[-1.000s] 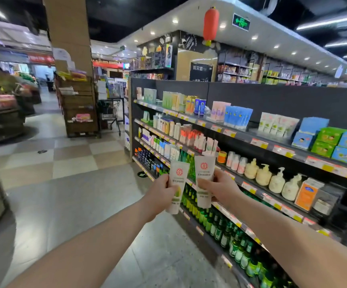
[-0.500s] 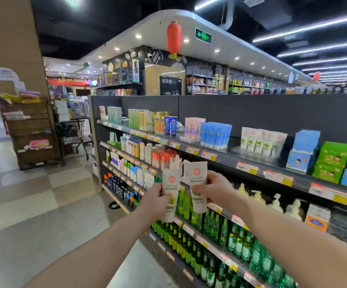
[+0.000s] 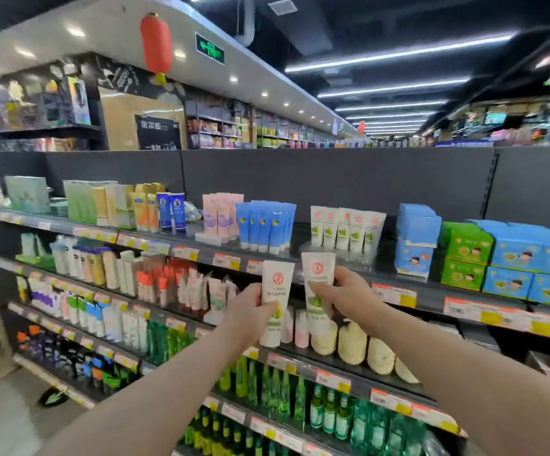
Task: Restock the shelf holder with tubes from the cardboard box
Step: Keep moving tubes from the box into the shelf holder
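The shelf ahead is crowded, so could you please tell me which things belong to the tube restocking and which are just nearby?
Part of the job:
left hand, gripping the left tube
right hand, gripping the right tube
matching tubes standing on the top shelf

Just nearby:
blue tubes
pink tubes
green boxes
green bottles
red lantern

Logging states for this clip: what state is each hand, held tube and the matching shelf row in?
Left hand: grips one tube.
Left tube: upright, cap down, held in the air.
Right hand: grips the other tube.
Right tube: upright, cap down, held in the air.
Shelf tubes: standing in a row on the top shelf.
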The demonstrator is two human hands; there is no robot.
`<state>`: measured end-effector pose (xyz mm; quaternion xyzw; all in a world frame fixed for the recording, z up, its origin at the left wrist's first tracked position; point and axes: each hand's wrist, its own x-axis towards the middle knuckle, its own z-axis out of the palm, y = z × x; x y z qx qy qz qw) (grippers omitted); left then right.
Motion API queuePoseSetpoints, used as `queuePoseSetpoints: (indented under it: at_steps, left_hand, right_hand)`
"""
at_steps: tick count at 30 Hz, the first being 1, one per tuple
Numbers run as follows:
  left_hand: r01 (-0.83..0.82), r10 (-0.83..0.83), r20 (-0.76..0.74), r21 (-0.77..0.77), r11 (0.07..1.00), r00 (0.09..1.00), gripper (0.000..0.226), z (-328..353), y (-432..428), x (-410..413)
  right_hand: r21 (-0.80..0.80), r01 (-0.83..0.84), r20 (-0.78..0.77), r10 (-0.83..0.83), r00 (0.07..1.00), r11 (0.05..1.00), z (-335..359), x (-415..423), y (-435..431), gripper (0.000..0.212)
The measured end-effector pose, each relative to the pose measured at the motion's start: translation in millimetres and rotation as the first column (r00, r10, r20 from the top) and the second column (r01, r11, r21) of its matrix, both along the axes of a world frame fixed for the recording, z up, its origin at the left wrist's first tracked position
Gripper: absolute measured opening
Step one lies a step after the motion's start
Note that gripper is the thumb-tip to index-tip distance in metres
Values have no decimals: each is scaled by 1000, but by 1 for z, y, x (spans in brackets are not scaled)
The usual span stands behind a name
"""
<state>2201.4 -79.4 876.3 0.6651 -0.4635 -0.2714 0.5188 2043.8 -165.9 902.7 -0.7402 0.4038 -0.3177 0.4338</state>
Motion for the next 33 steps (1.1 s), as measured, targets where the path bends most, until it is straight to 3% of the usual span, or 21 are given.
queuePoseSetpoints:
  at_steps: [6,18,24,33]
  left_hand:
    - [144,-141,65,-41,989,988,22,17,-72,47]
    - [390,-390,-30,-12,921,920,35,16,-193,32]
    - [392,-393,-23,-40,919,919,25,32,-255,26]
    - [383,-390,-52,-112,917,919,20,34,-325,14]
  right_hand:
    - [-41,199,-33,-200,979,979,14,28,-43,40]
    - [-164,551,33,-553,832,818,44,-5,-153,20]
    - [-274,556,-22,-583,812,784,62,-10,-223,24]
    - [-322,469,-112,-525,844,823,45,0,-296,25]
